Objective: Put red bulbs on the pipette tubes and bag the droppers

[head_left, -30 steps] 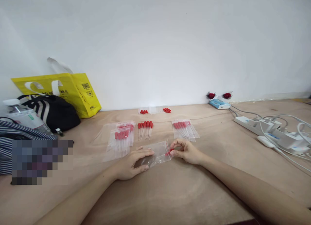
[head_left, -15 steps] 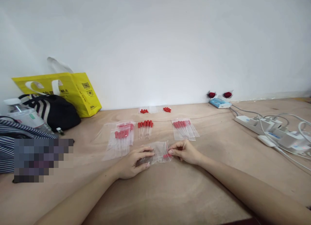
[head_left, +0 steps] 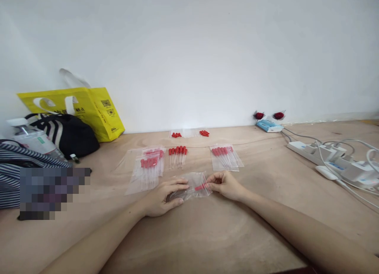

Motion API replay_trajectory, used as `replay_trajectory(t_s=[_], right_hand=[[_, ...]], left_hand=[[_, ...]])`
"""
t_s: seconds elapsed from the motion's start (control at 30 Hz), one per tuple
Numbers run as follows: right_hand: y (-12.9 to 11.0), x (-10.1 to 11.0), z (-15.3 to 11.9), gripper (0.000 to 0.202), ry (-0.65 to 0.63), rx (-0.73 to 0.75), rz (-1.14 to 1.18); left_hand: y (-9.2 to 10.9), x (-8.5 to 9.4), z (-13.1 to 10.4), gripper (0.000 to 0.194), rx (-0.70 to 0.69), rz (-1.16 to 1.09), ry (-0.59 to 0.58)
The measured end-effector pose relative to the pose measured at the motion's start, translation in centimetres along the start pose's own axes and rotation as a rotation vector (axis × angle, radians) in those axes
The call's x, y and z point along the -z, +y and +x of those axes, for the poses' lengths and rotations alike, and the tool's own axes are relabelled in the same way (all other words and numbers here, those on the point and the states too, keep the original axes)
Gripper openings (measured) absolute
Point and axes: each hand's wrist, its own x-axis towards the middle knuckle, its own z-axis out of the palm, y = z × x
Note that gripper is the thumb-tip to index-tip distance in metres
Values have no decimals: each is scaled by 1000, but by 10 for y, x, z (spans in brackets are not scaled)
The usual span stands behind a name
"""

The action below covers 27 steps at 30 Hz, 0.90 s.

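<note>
In front of me lies a clear zip bag [head_left: 194,192] with a red edge line at its right-hand mouth. My left hand [head_left: 167,195] holds its left part down, the bag between thumb and fingers. At the mouth, my right hand [head_left: 223,184] is closed in a pinch on the red bulb of a dropper [head_left: 201,186]; most of the bulb shows inside the bag, and its tube is hard to make out. Beyond my hands is a row of loose red-bulbed droppers [head_left: 177,153]. Filled bags of droppers lie to the left [head_left: 149,169] and right [head_left: 223,157].
Small red bulbs [head_left: 204,133] lie on clear bags near the wall. At left are a yellow bag [head_left: 103,112], a black bag [head_left: 77,136], a bottle [head_left: 41,137] and striped cloth [head_left: 17,179]. A tissue pack [head_left: 269,126] and a power strip with cables [head_left: 308,149] are at right.
The red bulb has moved left, further into the bag, and more of it shows. My left hand has stayed almost in place on the bag.
</note>
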Motion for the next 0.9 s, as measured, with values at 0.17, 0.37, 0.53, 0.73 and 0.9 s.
replay_trajectory(t_s=[0.17,0.37,0.53,0.73,0.9], right_hand=[[-3,1,-2,46,-60,75,-113],[-3,-5,-1,21,109,-44,-69],[-11,-4,-1,17,88,-184,54],[-11,4,0,10,31,-243,85],[-6,17,25,2,305,-75,-192]], left_hand=[[-1,-1,1,38,2,-3,2],[-4,-2,0,39,7,2,-6],[-6,-3,1,41,2,-2,-1],[-5,4,-2,36,-16,11,57],[-5,9,-8,36,20,32,10]])
